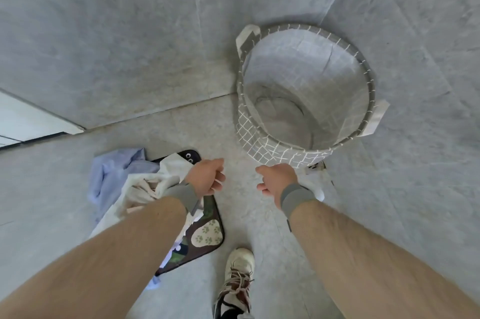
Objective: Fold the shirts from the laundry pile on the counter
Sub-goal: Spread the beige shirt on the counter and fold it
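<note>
Laundry pile (145, 189): a heap of cream and pale blue cloth on the grey floor, lying partly over a dark patterned mat (207, 233); its long axis runs from near left to far right, the blue shirt (114, 173) at the far-left end
Left hand (206, 178): hangs just beside the pile's right edge, fingers loosely curled, holding nothing
Right hand (276, 179): apart from the pile, fingers slack and empty, near the basket's base
Basket (272, 147): grey, white-gridded, upright, standing far right of the pile
Hidden: the left forearm covers the pile's near part; single garments cannot be told apart; a shoe (237, 282) is cut off at the bottom edge
</note>
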Available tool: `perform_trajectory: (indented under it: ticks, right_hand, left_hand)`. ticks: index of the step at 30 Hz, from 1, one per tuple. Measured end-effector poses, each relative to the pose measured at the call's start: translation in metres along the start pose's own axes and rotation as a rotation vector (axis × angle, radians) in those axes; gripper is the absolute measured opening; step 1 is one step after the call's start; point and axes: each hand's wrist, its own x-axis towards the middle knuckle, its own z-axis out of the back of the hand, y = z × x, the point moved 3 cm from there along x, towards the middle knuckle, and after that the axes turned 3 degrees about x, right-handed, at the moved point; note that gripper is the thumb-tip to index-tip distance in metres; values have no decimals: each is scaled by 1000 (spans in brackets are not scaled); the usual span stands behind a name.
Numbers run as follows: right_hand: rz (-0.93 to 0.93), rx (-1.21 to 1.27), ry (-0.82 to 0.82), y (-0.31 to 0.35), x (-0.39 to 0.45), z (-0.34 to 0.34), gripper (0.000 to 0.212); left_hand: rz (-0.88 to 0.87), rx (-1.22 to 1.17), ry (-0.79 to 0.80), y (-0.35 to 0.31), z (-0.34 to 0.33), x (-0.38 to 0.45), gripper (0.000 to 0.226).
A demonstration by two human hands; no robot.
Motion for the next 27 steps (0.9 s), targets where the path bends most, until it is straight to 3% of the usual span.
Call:
perform_trajectory:
  ticks: [8, 12, 13, 16, 18, 20, 22, 24, 27]
  right_hand:
    - [-27, -324, 173, -105, -5, -145, 11]
    - [147, -845, 232, -160, 43, -227, 11]
    - [170, -888, 267, -172, 59, -245, 16]
    - [193, -905, 243, -198, 103, -279, 64]
    - [224, -875, 164, -222, 139, -305, 74]
    - [141, -969, 99, -238, 160, -312, 84]
    - [74, -1059, 105, -251, 165, -316, 72]
    - [107, -958, 65, -254, 154, -318, 46]
    - [190, -826, 90, -240, 98, -322, 37]
  left_hand:
    - [138, -148, -200, 170, 133, -14, 18]
    - [219, -306, -248, 246, 173, 28, 12]
    - [217, -323, -247, 259, 179, 41, 14]
    - [226, -351, -238, 286, 186, 77, 18]
    - [225, -373, -234, 314, 188, 102, 16]
    - [224, -416, -217, 326, 185, 114, 13]
    - [209, -420, -214, 335, 184, 115, 12]
    - [187, -377, -229, 337, 188, 103, 8]
    - [115, -332, -241, 325, 195, 63, 5]
